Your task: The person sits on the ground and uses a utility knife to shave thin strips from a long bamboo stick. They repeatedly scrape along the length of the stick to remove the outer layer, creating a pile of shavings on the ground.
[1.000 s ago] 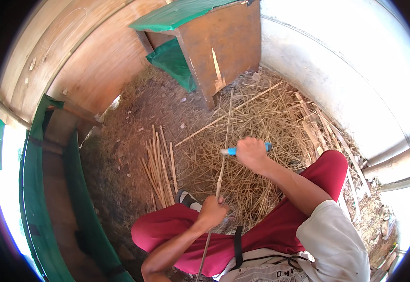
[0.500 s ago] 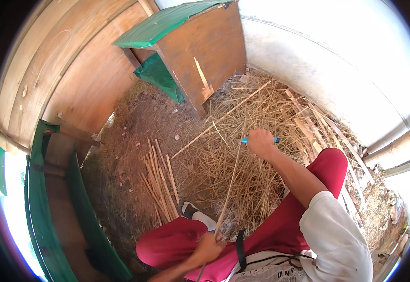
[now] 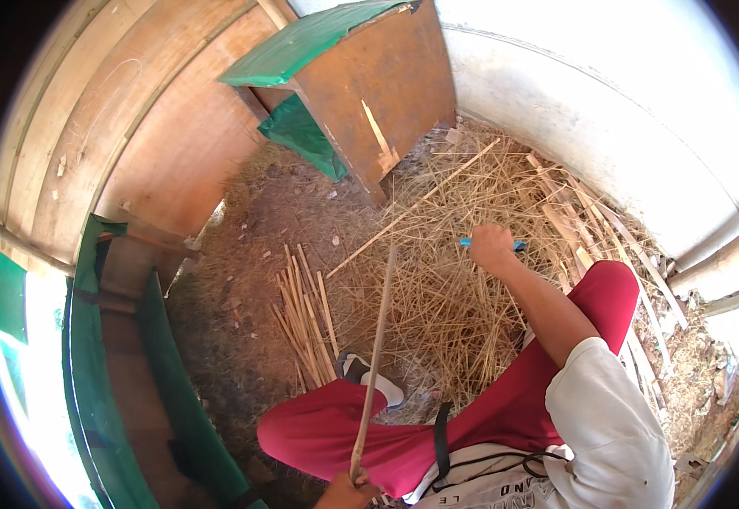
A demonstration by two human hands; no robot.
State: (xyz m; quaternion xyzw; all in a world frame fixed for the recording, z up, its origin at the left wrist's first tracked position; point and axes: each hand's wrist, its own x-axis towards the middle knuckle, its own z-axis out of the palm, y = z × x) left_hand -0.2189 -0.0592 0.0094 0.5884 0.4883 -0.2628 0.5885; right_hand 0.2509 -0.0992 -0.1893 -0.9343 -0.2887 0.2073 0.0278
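Note:
My left hand [image 3: 349, 492], at the lower edge, is closed round the near end of a long, thin bamboo strip [image 3: 377, 339]. The strip slants up and away across my red trouser leg, its far tip over the shavings. To the right, my right hand [image 3: 492, 247] makes a fist round a slim blue cutter [image 3: 466, 243], whose ends show on both sides of the fist; its blade cannot be made out. The cutter and the strip are apart.
Curled shavings [image 3: 446, 314] cover the ground before me. A bundle of cut strips [image 3: 301, 318] lies left of my foot, with longer slats [image 3: 573, 225] along the pale wall. A brown wooden cabinet [image 3: 386, 85] stands ahead; a green-edged bench [image 3: 115, 365] is at left.
My left hand has drawn back toward the lower left with the strip, whose far end has swung away from the cutter. My right hand still grips the cutter. The view has shifted slightly.

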